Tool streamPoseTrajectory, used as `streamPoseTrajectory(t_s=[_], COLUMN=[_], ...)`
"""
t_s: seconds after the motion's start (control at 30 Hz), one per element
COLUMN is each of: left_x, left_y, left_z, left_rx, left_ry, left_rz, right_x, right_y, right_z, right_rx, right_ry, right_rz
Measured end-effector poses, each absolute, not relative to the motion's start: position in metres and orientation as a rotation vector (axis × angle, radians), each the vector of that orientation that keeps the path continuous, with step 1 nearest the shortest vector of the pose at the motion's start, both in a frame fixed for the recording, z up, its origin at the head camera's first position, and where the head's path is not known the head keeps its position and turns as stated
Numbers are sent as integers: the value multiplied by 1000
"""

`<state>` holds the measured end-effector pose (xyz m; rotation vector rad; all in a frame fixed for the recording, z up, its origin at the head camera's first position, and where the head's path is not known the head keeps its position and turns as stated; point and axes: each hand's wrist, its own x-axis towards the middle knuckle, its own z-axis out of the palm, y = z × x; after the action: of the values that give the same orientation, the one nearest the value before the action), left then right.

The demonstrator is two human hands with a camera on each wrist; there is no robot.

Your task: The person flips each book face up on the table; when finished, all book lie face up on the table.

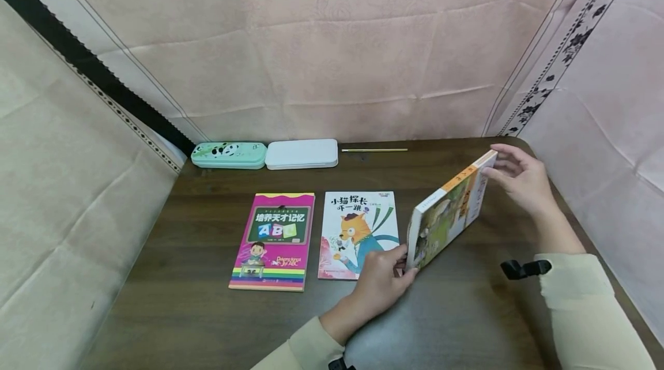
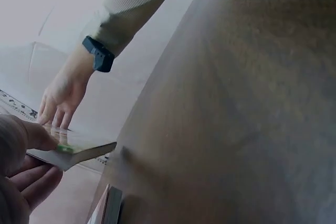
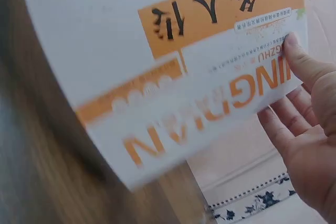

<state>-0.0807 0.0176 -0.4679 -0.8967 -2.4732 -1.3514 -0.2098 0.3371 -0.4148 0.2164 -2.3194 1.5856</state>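
Note:
A book with an orange and white cover is held tilted up on its side by both hands, above the right part of the table. My left hand pinches its near lower corner between thumb and fingers. At the far upper corner my right hand grips it, thumb on the cover and fingers behind, as the right wrist view shows of the book. Beside the left hand lies a white book with a cartoon cat, partly covered by that hand. Left of it is a pink book, lying flat.
Along the table's back edge stand a green panda pencil case, a white case and a thin yellowish stick. Pale cloth hangs behind and at both sides of the brown table.

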Motion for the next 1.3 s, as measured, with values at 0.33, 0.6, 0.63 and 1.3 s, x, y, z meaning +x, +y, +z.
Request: streamPoseTrajectory(t_s=[0.33,0.6,0.63,1.3], left_x=[-78,-95,-98,-139], left_y=[24,13,11,-10], left_z=[-469,-467,-467,-478], left_rx=[-543,-346,-342,-497], left_ry=[-2375,-2284,-2292,-2749], left_rz=[-2037,-2046,-2019,-1425], right_x=[-228,-239,-240,-210], right_y=[321,305,303,328], right_z=[-432,-448,-451,-476], right_rx=[189,291,294,290], right_ry=[-2460,-2674,-2721,-3149], right_rz=[1765,1654,1607,1014])
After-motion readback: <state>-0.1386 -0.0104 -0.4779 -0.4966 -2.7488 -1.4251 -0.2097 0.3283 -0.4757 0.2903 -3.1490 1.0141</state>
